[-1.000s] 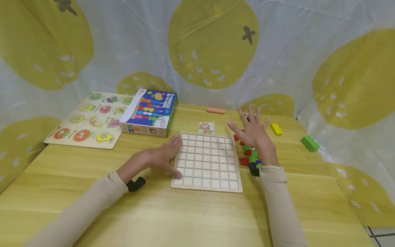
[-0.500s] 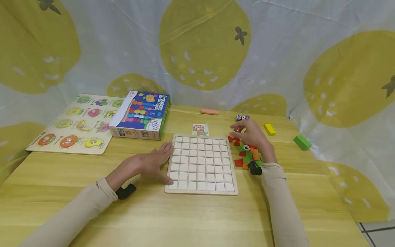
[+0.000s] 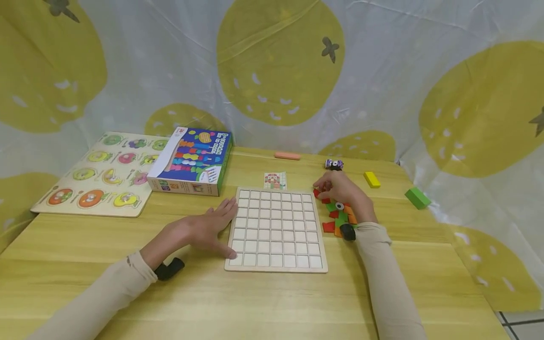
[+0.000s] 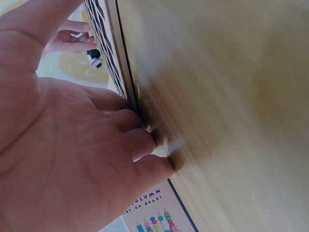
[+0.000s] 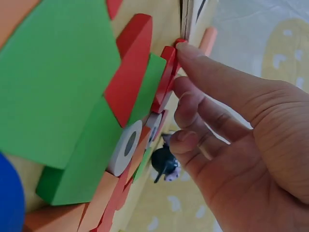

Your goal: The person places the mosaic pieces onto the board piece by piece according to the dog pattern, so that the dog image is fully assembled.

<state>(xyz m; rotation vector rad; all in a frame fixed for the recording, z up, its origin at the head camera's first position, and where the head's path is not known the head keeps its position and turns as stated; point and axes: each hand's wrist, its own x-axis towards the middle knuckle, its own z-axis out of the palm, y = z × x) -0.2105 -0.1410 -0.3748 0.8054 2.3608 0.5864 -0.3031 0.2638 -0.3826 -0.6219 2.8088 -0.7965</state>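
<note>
A pale wooden board (image 3: pixel 277 227) with a grid of square cells lies flat on the table. My left hand (image 3: pixel 203 231) rests along its left side, fingers extended, thumb on the near left corner. To the right of the board is a heap of colored wooden blocks (image 3: pixel 341 217) in red, green and orange. Among them sits a white disc (image 5: pixel 126 147) with a grey center. At the heap's far end my right hand (image 3: pixel 343 190) pinches a small red block (image 5: pixel 179 42) between thumb and fingers; its fingertips are partly hidden in the head view.
Behind the board lies a small pattern card (image 3: pixel 275 180), with an orange stick (image 3: pixel 287 156) farther back. A toy figure (image 3: pixel 334 164), a yellow block (image 3: pixel 371 179) and a green block (image 3: pixel 418 198) are at right. A bead-set box (image 3: pixel 193 158) and fruit puzzle board (image 3: pixel 82 191) stand left.
My right hand has come down from hovering with spread fingers onto the far end of the block heap, its fingers closing at a red block. The left hand stays at the board.
</note>
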